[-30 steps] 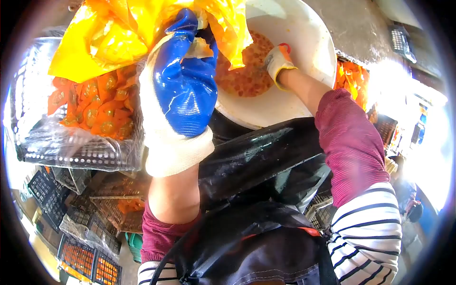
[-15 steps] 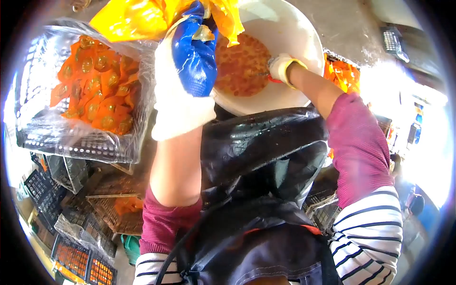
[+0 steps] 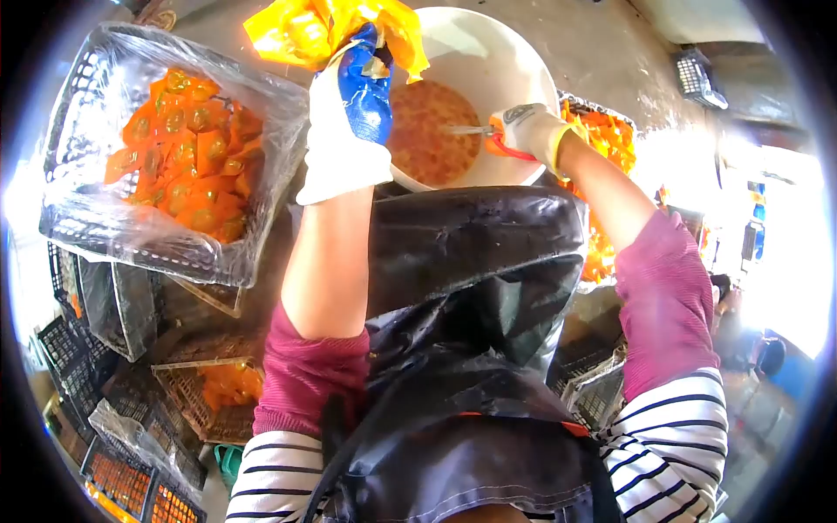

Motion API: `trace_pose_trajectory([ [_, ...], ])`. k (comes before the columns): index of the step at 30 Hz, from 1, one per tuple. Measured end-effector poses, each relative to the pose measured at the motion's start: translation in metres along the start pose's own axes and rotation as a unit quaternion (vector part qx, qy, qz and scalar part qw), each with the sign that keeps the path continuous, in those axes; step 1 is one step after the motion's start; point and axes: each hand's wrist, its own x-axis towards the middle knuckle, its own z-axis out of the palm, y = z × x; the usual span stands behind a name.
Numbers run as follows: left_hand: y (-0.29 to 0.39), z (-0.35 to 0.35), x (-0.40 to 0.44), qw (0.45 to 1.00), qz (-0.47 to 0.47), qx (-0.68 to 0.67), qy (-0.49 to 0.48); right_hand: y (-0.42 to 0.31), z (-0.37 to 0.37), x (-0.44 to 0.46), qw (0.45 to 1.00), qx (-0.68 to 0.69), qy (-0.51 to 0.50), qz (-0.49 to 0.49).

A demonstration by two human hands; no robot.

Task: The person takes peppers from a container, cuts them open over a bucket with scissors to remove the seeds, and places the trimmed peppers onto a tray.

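My left hand [image 3: 364,91], in a white glove with a blue coating, grips a yellow-orange plastic bag [image 3: 327,30] at the left rim of a large white bucket [image 3: 514,70]. A small pale piece shows by its fingers. Orange-red liquid with lumps [image 3: 432,131] lies in the bottom of the bucket. Over the bucket's right side, my right hand [image 3: 527,131] in a pale glove is closed on red-handled scissors [image 3: 471,130], whose metal blades point left above the liquid. The glove's fingers partly hide the handles.
On the left, a black crate [image 3: 83,209] lined with clear plastic holds several orange packets [image 3: 187,157]. More orange packets [image 3: 602,139] fill a crate right of the bucket. A brown crate [image 3: 187,392] and black crates [image 3: 74,357] stand lower left. A black apron [image 3: 471,253] covers my lap.
My right hand has moved to the right and slightly down, bringing the scissor blades into clearer view. My left hand still grips the bag. The camera view has shifted a little.
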Motion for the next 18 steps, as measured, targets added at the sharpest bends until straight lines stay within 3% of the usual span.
trace_pose_trajectory([
  [1,-0.002,-0.002,-0.001,0.995,0.051,0.081,0.008,-0.003,0.001,0.006,0.998,-0.057,0.003,-0.002],
  [3,-0.018,-0.011,0.005,0.958,0.167,0.234,-0.014,-0.011,-0.01,0.019,0.974,-0.185,-0.125,-0.033],
  [5,0.005,-0.008,0.007,0.999,-0.011,0.045,0.028,-0.01,0.011,0.047,0.967,-0.222,-0.109,-0.064],
  [6,0.03,-0.003,0.006,0.992,-0.101,-0.052,0.051,-0.007,0.027,0.066,0.961,-0.242,-0.105,-0.079],
  [7,0.054,0.004,0.007,0.968,-0.189,-0.148,0.074,-0.01,0.034,0.08,0.955,-0.262,-0.099,-0.095],
  [9,0.075,0.011,0.01,0.867,-0.351,-0.331,0.123,-0.024,0.043,0.114,0.937,-0.29,-0.192,-0.035],
  [13,0.05,-0.012,0.009,0.941,-0.201,-0.271,0.013,-0.044,0.054,0.138,0.902,-0.373,-0.207,-0.071],
  [14,0.044,-0.017,0.009,0.952,-0.165,-0.258,-0.006,-0.037,0.085,0.16,0.921,-0.33,-0.205,-0.028],
  [18,0.033,-0.026,0.004,0.966,-0.105,-0.233,-0.049,-0.043,0.098,0.165,0.919,-0.333,-0.209,-0.02],
])
